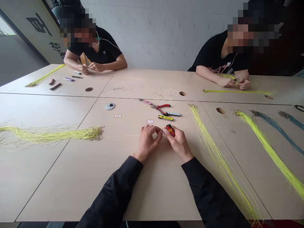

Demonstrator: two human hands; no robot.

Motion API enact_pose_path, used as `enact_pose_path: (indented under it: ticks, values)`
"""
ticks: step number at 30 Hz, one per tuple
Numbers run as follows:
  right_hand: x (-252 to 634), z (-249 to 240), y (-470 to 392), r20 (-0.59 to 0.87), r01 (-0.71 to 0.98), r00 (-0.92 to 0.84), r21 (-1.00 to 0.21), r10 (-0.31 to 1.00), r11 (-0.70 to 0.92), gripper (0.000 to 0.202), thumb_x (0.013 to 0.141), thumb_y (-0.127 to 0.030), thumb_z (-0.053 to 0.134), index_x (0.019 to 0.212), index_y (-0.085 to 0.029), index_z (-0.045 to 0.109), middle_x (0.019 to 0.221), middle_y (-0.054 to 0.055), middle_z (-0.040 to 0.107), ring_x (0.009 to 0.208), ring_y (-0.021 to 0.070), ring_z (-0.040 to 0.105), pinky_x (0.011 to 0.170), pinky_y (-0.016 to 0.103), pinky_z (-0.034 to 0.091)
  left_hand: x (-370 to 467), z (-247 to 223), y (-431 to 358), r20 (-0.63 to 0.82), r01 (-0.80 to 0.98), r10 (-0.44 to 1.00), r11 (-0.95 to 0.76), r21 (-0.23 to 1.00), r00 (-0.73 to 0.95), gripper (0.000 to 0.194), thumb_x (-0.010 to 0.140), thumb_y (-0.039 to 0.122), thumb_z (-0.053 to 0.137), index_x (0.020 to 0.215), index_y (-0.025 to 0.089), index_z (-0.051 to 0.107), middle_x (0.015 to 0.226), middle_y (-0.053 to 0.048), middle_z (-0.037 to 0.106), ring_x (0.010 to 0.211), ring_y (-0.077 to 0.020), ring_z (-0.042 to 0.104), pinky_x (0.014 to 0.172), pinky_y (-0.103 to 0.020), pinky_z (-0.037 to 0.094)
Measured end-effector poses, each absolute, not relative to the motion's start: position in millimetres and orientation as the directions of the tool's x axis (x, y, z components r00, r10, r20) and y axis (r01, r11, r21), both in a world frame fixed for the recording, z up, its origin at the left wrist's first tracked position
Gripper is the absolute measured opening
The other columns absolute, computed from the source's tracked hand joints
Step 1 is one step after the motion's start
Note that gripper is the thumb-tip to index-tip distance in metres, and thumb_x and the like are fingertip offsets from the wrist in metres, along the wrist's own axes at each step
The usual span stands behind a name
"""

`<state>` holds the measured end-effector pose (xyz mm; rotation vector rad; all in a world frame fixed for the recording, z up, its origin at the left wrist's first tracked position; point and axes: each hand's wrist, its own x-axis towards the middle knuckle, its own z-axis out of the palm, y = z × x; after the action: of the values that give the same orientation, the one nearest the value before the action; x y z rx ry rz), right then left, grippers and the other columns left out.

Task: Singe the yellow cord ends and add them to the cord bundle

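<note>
My right hand (178, 142) is wrapped round a red lighter (170, 130), and its thumb tip comes close to my left fingertips. A thin yellow cord (122, 136) runs across the table to my left hand (148, 141), where thumb and forefinger are pinched together on it. The cord's end between the fingertips is too small to make out. To the left lies a thick bundle of yellow cords (59, 134) with metal ends. Another yellow cord bundle (213, 152) stretches along the table right of my hands.
Beyond my hands lie red-handled pliers (163, 107), pink tweezers (147, 102), a yellow lighter (165, 118) and a black lighter (173, 113). Farther right are more yellow cords (268, 142) and blue cords (277, 126). Two people (104, 47) work across the table, which has round holes (220, 110).
</note>
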<state>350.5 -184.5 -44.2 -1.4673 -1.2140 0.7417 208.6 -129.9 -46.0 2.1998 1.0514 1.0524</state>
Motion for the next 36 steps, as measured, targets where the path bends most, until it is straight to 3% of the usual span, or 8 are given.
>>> enact_pose_path:
  ticks: [12, 17, 24, 36]
  values:
    - [350.0, -40.6, -184.5, 0.082, 0.28, 0.323, -0.96, 0.943, -0.012, 0.036, 0.085, -0.052, 0.064, 0.087, -0.016, 0.066, 0.071, 0.0, 0.055, 0.064, 0.0152, 0.046, 0.06, 0.026, 0.04, 208.2, -47.9, -129.5, 0.443, 0.423, 0.815, -0.574, 0.701, 0.372, 0.013, 0.087, 0.018, 0.061, 0.075, 0.022, 0.061, 0.076, 0.002, 0.068, 0.078, -0.0166, 0.058, 0.082, -0.035, 0.041]
    - [350.2, -41.4, -183.9, 0.093, 0.322, 0.329, -0.947, 0.94, -0.019, 0.03, 0.085, -0.047, 0.063, 0.083, -0.017, 0.064, 0.067, -0.002, 0.049, 0.061, 0.0135, 0.041, 0.057, 0.025, 0.037, 207.6, -47.4, -129.3, 0.455, 0.409, 0.795, -0.6, 0.688, 0.401, 0.013, 0.087, 0.015, 0.062, 0.076, 0.022, 0.062, 0.075, 0.002, 0.067, 0.079, -0.0163, 0.058, 0.081, -0.034, 0.041]
    - [349.8, -39.0, -184.1, 0.075, 0.287, 0.328, -0.958, 0.942, -0.023, 0.025, 0.084, -0.041, 0.062, 0.086, -0.016, 0.065, 0.072, 0.0, 0.056, 0.065, 0.0149, 0.047, 0.061, 0.026, 0.041, 207.8, -46.0, -129.6, 0.436, 0.415, 0.797, -0.594, 0.69, 0.417, 0.013, 0.087, 0.016, 0.062, 0.076, 0.023, 0.063, 0.075, 0.002, 0.068, 0.079, -0.017, 0.059, 0.081, -0.034, 0.04]
    - [350.4, -40.3, -183.4, 0.08, 0.302, 0.334, -0.953, 0.939, -0.026, 0.026, 0.082, -0.042, 0.062, 0.075, -0.018, 0.058, 0.063, -0.004, 0.044, 0.059, 0.012, 0.037, 0.056, 0.025, 0.034, 207.8, -46.8, -130.8, 0.461, 0.394, 0.785, -0.611, 0.686, 0.414, 0.012, 0.087, 0.016, 0.061, 0.076, 0.021, 0.063, 0.074, 0.002, 0.067, 0.079, -0.0161, 0.058, 0.081, -0.032, 0.039]
